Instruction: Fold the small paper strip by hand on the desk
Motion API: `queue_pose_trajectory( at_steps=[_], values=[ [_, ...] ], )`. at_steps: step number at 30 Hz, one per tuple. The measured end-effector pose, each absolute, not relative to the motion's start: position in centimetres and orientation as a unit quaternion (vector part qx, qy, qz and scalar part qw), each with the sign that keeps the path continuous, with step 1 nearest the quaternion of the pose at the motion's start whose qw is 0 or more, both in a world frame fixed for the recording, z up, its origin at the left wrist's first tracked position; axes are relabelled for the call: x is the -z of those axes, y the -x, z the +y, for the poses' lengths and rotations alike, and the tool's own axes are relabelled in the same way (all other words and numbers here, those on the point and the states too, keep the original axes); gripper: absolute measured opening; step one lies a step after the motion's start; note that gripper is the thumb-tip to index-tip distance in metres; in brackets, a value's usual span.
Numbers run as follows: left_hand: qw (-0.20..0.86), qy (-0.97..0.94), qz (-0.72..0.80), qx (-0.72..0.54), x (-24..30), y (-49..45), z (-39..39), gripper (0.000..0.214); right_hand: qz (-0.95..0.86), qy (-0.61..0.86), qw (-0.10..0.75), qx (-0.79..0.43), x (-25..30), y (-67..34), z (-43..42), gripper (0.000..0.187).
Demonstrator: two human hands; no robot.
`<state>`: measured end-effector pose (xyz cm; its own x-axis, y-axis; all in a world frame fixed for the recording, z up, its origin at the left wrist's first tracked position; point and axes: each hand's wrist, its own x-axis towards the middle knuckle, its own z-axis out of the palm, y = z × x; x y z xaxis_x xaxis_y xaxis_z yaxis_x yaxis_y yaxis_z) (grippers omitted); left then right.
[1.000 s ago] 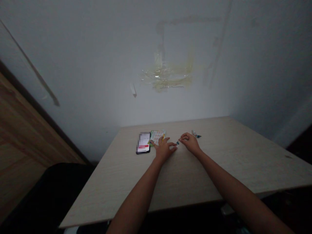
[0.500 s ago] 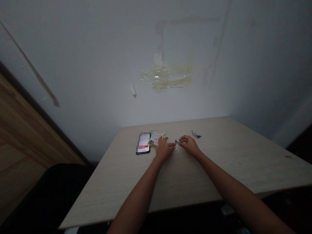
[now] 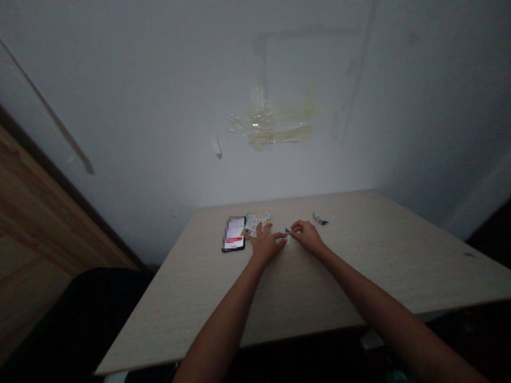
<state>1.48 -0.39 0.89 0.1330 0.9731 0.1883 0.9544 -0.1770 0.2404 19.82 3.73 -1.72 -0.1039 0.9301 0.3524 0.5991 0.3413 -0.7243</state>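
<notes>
A small white-and-blue piece (image 3: 288, 240), perhaps a sticker or wrapper scrap, lies between my hands on the table. My left hand (image 3: 264, 246) has its thumb and index finger at the piece's left side, pinching it. Its other fingers spread over the lower edge of a colourful printed sheet or packet (image 3: 257, 219). The fingers of my right hand (image 3: 306, 234) are pinched together at the blue upper end of the piece. Fine detail there is too small to make out.
Left of the printed sheet lies a phone (image 3: 235, 234) with its screen lit. A crumpled white-and-blue scrap (image 3: 320, 218) rests beyond my right hand. The wooden table (image 3: 191, 298) meets a wall (image 3: 159, 106) with old tape (image 3: 275, 130). A dark chair (image 3: 104, 287) stands at left.
The view has shifted slightly. Both hands stay at the small piece, with the left thumb and the right fingers moved only a little.
</notes>
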Motion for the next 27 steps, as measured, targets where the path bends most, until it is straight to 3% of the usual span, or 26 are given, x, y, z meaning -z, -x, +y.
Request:
queue_pose_trajectory(
  at_steps=[9,27],
  values=[
    [0.036,-0.749,0.642,-0.160,-0.7,-1.5,-0.4,0.032,-0.734,0.526,0.379,-0.202,1.0,-19.9,2.8,0.014],
    [0.035,-0.744,0.645,-0.171,-0.5,-1.5,-0.5,0.031,-0.728,0.466,0.382,-0.328,1.4,-20.2,2.3,0.015]
  ],
)
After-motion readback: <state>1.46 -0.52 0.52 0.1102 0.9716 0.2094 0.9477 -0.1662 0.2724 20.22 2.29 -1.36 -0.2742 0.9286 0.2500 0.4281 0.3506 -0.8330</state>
